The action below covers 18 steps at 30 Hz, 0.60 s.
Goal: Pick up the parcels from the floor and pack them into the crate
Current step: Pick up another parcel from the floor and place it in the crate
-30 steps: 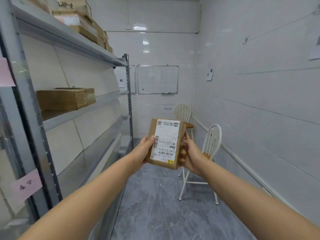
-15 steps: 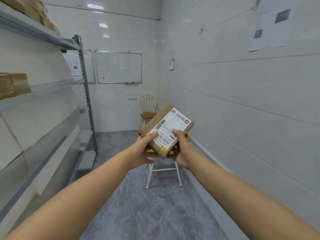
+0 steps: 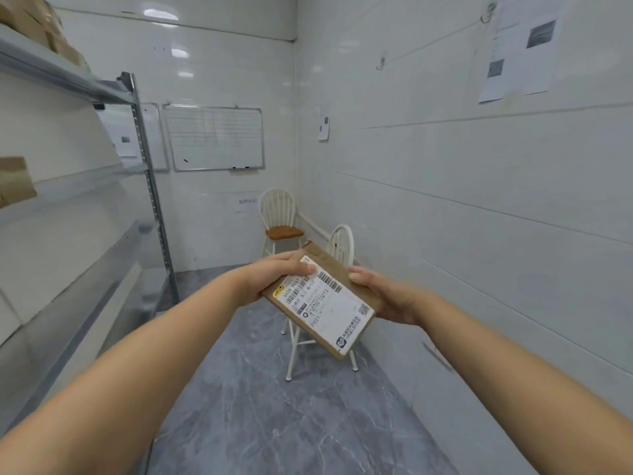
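Cardboard parcel [image 3: 322, 303] tilted in front of chair [image 3: 342, 241]; left hand [image 3: 270, 279] & right hand [image 3: 387, 296] fingers [image 3: 294, 265] grip its edges, seemingly firm. Crate unseen: carry w/ both hands.

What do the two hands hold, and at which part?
A labelled cardboard parcel: the left hand grips its left edge, the right hand its right edge.

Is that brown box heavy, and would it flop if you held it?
Probably light: the parcel sits tilted between the left hand and right hand, held at its edges. Likely stiff: its cardboard looks flat, unbent. Its smooth label might be slippery.
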Each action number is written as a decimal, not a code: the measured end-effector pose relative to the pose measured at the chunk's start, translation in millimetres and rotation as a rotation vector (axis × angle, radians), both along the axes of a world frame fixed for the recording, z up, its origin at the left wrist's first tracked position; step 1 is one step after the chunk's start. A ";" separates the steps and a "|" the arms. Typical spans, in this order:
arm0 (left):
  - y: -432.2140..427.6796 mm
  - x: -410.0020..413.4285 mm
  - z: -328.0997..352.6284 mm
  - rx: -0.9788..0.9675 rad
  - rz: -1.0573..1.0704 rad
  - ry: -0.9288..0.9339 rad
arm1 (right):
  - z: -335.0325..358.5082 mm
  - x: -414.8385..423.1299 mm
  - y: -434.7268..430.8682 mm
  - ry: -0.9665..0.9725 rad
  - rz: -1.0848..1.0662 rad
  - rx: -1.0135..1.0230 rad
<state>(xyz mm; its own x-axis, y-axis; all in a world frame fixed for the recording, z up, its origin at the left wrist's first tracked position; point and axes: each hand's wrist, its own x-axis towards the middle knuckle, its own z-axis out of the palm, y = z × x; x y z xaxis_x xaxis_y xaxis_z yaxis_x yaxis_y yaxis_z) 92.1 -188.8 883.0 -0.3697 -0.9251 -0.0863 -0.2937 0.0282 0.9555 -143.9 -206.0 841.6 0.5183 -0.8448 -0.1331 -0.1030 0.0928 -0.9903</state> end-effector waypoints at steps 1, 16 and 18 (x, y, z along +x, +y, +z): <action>2.8 1.7 1.8 0.009 -0.018 -0.040 | -0.6 9.3 3.5 0.047 0.077 -0.005; -8.4 -22.4 -21.8 0.075 0.097 0.538 | -6.6 53.9 23.6 -0.262 -0.382 0.068; -10.5 -36.4 -23.1 0.098 0.045 0.587 | -6.8 45.2 28.5 -0.301 -0.443 0.032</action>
